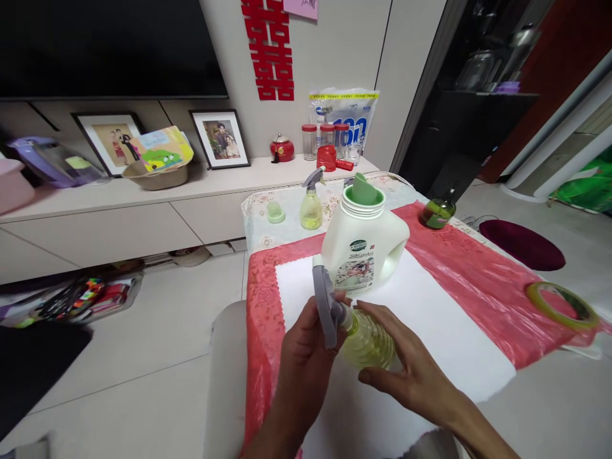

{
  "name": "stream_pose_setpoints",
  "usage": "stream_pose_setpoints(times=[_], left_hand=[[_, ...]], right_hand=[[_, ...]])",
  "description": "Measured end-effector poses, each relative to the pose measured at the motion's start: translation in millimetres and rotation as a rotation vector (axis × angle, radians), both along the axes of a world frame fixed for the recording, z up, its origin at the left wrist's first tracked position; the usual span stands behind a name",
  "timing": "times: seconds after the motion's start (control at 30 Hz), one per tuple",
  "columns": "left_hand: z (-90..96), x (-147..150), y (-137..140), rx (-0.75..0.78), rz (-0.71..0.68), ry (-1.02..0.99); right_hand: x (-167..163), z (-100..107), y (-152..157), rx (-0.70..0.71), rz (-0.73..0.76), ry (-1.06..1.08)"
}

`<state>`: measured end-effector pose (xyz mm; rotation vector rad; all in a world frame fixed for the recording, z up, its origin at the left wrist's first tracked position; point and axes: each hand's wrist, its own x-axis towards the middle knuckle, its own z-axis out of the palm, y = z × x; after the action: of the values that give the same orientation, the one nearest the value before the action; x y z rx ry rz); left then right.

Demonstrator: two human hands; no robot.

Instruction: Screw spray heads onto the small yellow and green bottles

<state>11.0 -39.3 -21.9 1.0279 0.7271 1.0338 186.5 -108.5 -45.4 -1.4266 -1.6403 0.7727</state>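
Between my hands is a clear yellow-green spray bottle (368,343) with a grey trigger head (325,305), tilted over the white sheet. My left hand (306,357) is closed around the trigger head and neck. Around the bottle's ribbed body curls my right hand (406,360), its thumb underneath and fingers on top. Just beyond stands a large white detergent jug (356,239) with a green spout (366,191) in its uncapped mouth. Behind it to the left are a second spray bottle (310,210) and a green cap (275,212).
A red plastic sheet (265,299) covers much of the table under the white sheet (444,338). A green pump bottle (437,210) and a roll of tape (561,306) lie toward the right. Red-lidded jars (310,141) and framed photos (220,139) line the cabinet behind.
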Motion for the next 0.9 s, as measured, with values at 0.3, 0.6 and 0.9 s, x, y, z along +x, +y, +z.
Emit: stream_pose_setpoints(times=[0.3, 0.6, 0.9], left_hand=[[-10.7, -0.5, 4.9, 0.356, -0.173, 0.208], [-8.9, 5.4, -0.3, 0.411, -0.197, 0.254], [-35.0, 28.4, -26.8, 0.280, -0.115, 0.063]], right_hand=[[3.1, -17.1, 1.5, -0.043, 0.063, 0.151], [10.8, 6.6, -6.8, 0.036, -0.004, 0.128], [-12.7, 13.6, -8.8, 0.127, -0.135, 0.224]])
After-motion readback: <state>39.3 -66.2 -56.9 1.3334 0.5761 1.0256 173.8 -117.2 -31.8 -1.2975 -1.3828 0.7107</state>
